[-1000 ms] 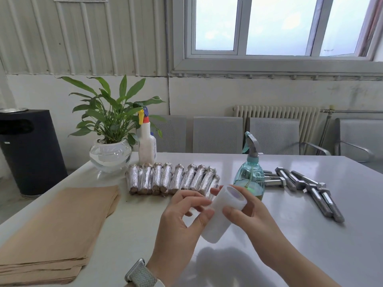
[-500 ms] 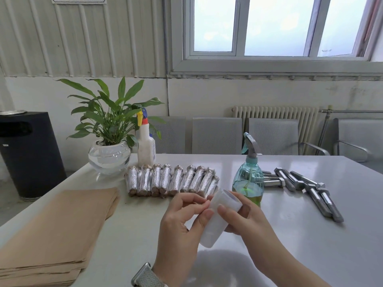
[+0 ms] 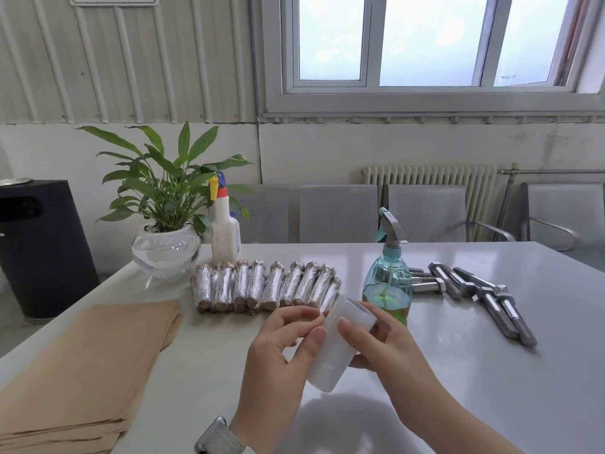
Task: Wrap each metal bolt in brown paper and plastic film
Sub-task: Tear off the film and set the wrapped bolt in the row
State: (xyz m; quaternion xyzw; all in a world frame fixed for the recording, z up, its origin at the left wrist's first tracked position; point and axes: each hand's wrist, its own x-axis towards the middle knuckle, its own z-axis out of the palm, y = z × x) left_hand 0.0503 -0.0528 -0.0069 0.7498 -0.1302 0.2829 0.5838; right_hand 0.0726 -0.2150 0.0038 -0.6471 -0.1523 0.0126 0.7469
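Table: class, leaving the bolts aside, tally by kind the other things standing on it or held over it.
Spray bottles: 2 (white spray bottle, teal spray bottle)
Potted plant: 1
Stack of brown paper: 1
Roll of plastic film: 1
Total: 5

A plain office or waiting room: row of grey perforated metal chairs [image 3: 339, 213] mid-frame, radiator [image 3: 432, 185] right of centre, corrugated wall panelling [image 3: 124, 60] upper left.

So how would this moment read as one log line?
step: handling white plastic film roll | left hand: pinches roll | right hand: holds roll | bare metal bolts: waiting
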